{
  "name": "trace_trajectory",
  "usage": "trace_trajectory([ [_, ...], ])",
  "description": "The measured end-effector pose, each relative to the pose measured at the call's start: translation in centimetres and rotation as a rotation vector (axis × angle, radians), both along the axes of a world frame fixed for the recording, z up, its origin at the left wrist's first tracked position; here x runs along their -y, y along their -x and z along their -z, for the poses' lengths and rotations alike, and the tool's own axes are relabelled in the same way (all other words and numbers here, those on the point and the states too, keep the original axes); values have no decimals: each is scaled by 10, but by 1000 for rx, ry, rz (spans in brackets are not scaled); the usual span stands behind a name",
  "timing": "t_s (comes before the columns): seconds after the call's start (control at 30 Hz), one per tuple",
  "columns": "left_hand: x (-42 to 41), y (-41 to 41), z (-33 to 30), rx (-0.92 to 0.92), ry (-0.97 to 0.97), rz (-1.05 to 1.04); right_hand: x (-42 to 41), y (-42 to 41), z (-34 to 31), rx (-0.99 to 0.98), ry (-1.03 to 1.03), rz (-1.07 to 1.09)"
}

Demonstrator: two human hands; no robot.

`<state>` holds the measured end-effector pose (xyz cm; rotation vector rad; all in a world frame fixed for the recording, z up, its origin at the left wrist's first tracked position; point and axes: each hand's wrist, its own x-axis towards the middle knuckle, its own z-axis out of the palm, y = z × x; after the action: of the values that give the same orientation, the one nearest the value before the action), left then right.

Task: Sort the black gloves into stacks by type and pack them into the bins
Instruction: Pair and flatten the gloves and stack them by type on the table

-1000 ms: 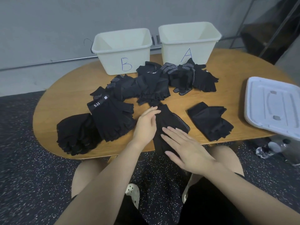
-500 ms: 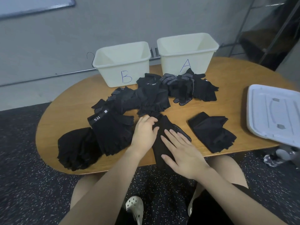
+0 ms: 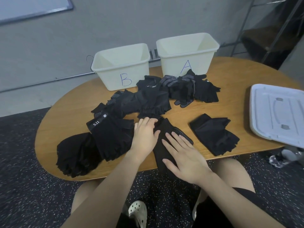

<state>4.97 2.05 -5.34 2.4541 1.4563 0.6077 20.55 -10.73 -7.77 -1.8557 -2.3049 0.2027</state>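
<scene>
Wooden oval table (image 3: 230, 76), grey wall behind. Bins B (image 3: 121, 69) and A (image 3: 187, 55) at far edge, both look empty, so packing not begun. Dotted-palm glove (image 3: 166, 129) at near edge, pinned flat: right hand (image 3: 184, 155) fingers straight and spread on it, left hand (image 3: 145, 137) fingers together, flat at its cuff. Probably smoothing for stacking. Unsorted heap (image 3: 153, 99) mid-table; fingerless stacks left (image 3: 111, 137) and right (image 3: 213, 132).

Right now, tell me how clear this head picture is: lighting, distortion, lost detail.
Head view: soft, even light with faint shadows; wide-angle bend curves the table edge and wall rail; the black glove piles merge into dark masses, only dotted palms and the 5.11 label reading clearly; both hands are sharp.
</scene>
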Motion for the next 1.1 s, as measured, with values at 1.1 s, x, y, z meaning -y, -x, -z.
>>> trace_trajectory([
  [1.1, -57, -13, -28, 57, 278, 134, 1, -16, -9, 150, 40, -576],
])
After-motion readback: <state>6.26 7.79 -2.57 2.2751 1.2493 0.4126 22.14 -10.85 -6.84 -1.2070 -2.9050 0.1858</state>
